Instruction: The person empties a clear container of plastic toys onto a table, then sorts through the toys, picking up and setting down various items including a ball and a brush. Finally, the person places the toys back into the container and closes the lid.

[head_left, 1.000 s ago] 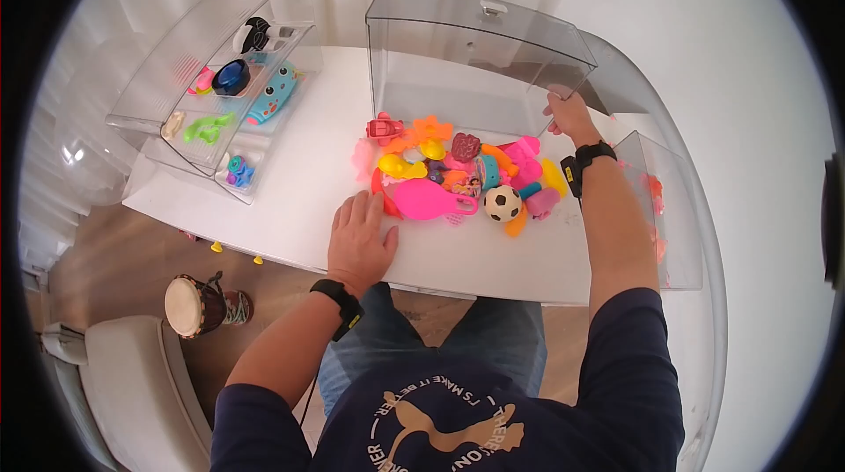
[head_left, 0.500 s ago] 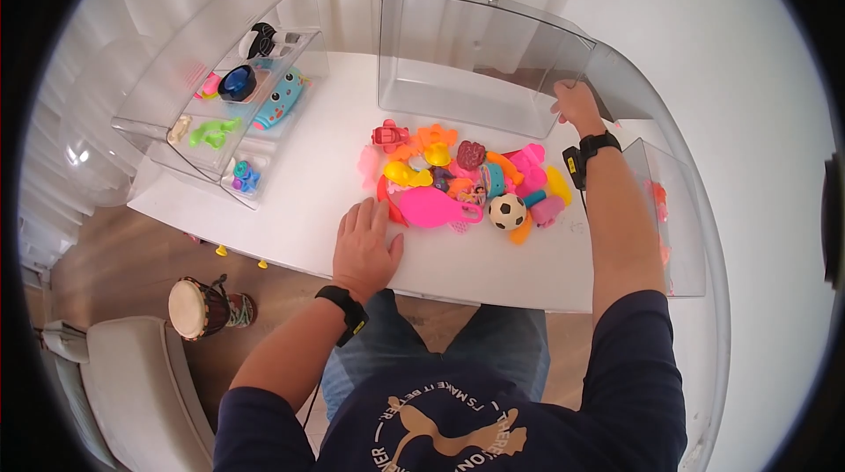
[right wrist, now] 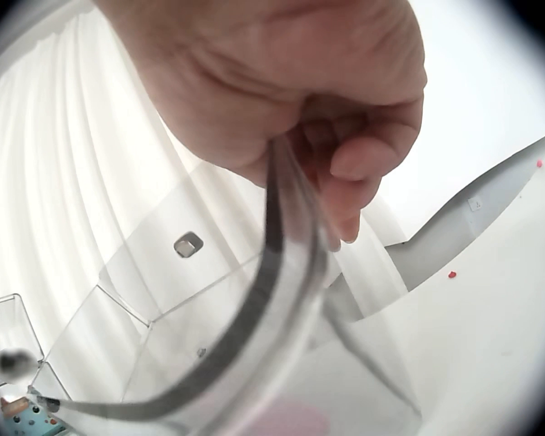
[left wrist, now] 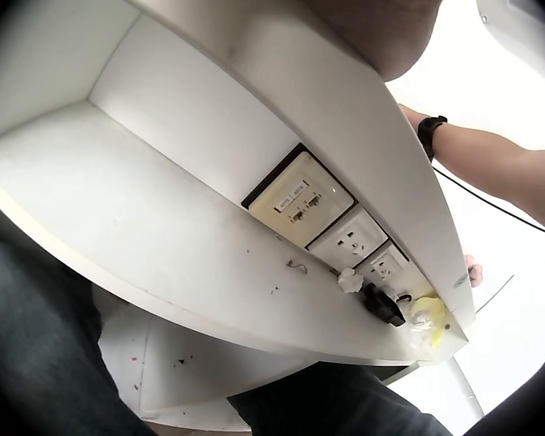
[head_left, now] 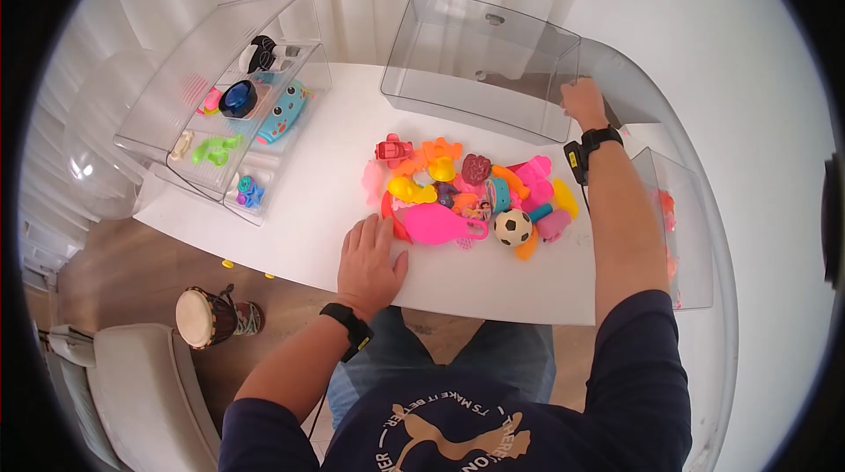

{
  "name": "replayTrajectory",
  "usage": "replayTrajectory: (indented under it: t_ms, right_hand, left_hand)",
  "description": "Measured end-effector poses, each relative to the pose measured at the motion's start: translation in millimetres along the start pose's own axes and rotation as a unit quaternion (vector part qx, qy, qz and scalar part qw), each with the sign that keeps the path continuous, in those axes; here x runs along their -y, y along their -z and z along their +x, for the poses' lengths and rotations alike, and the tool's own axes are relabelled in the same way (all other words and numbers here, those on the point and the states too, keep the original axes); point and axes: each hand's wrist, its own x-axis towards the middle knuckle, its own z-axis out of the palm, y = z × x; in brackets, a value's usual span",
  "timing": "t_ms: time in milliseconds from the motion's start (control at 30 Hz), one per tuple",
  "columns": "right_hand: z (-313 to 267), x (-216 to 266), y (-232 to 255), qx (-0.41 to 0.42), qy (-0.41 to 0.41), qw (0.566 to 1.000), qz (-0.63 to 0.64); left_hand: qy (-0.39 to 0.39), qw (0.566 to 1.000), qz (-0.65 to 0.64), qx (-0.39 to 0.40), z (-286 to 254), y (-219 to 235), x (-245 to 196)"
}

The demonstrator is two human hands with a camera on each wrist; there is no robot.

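My right hand [head_left: 583, 102] grips the right end of a clear grey plastic bin [head_left: 480, 107] at the back of the table. In the right wrist view, the curled fingers [right wrist: 368, 154] hold the bin's dark rim [right wrist: 271, 218]. Palm down, my left hand [head_left: 370, 265] rests on the white table near its front edge, fingertips beside a red curved toy [head_left: 393, 221] and a pink paddle-shaped toy [head_left: 433, 226]. More toys lie heaped between the hands, among them a small soccer ball [head_left: 512, 227], a yellow toy [head_left: 409, 190] and a red toy car [head_left: 393, 149].
At the left stands a clear bin [head_left: 220, 85] with several toys inside. Another clear bin [head_left: 682, 252] is at the right, behind my forearm. Below the table are a small drum [head_left: 201, 318] and a pale chair [head_left: 145, 375]. Sockets [left wrist: 350, 241] line the panel under the tabletop.
The bin at the back has tilted in my right hand, and more of its inside shows from above. My left hand stays in its place. The head view has shifted slightly.
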Motion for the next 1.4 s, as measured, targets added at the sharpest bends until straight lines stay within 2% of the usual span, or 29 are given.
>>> replayTrajectory:
  t_ms: [33, 100, 167, 200, 267, 400, 467, 533, 600, 667, 733, 833, 1033, 1133, 1233, 1400]
  right_hand:
    - [0, 0, 1, 0.03, -0.007, 0.999, 0.014]
    - [10, -18, -8, 0.042, 0.103, 0.993, -0.04]
    - [10, -16, -8, 0.079, 0.163, 0.974, -0.132]
    - [12, -13, -8, 0.111, 0.169, 0.959, -0.198]
    - [17, -16, -13, 0.139, 0.169, 0.943, -0.25]
    - [18, -20, -16, 0.158, 0.142, 0.954, -0.212]
    - [9, -7, -6, 0.177, 0.084, 0.967, -0.165]
    - [-2, 8, 3, 0.191, -0.016, 0.978, -0.086]
    - [15, -19, -12, 0.209, 0.064, 0.967, -0.13]
    - [6, -6, -5, 0.209, 0.053, 0.971, -0.104]
    - [-15, 17, 9, 0.187, -0.051, 0.981, -0.005]
    - [-12, 12, 6, 0.207, -0.003, 0.976, -0.062]
    - [-32, 25, 16, 0.179, -0.066, 0.981, 0.025]
    - [-29, 23, 13, 0.2, -0.05, 0.979, -0.014]
    - [-35, 27, 17, 0.191, -0.068, 0.979, 0.016]
    - [-34, 26, 17, 0.214, -0.076, 0.974, -0.012]
  left_hand:
    - [0.0, 1.0, 0.0, 0.002, 0, 0, 0]
    - [0.001, 1.0, 0.007, -0.001, 0, -1, 0]
    - [0.002, 1.0, 0.009, 0.0, -1, -2, -1]
    - [0.003, 1.0, 0.008, 0.002, -1, -2, 0]
    - [0.003, 1.0, 0.008, 0.003, -1, -1, 0]
    - [0.002, 1.0, 0.006, 0.0, -1, -1, -1]
    - [0.001, 1.0, 0.005, -0.001, -1, -1, -1]
    - [0.0, 1.0, 0.008, -0.001, -1, -2, 0]
    - [-0.002, 1.0, 0.01, -0.004, -1, -2, 0]
    - [-0.002, 1.0, 0.011, -0.005, -1, -2, 0]
    - [-0.001, 1.0, 0.01, -0.004, -1, -2, 0]
    - [0.001, 1.0, 0.01, 0.002, -1, -1, 0]
    - [0.003, 1.0, 0.012, 0.006, -1, -1, 0]
    - [0.004, 1.0, 0.015, 0.007, -1, 0, -1]
    - [0.004, 1.0, 0.015, 0.006, -1, -1, 0]
    - [0.003, 1.0, 0.014, 0.004, -1, -1, 0]
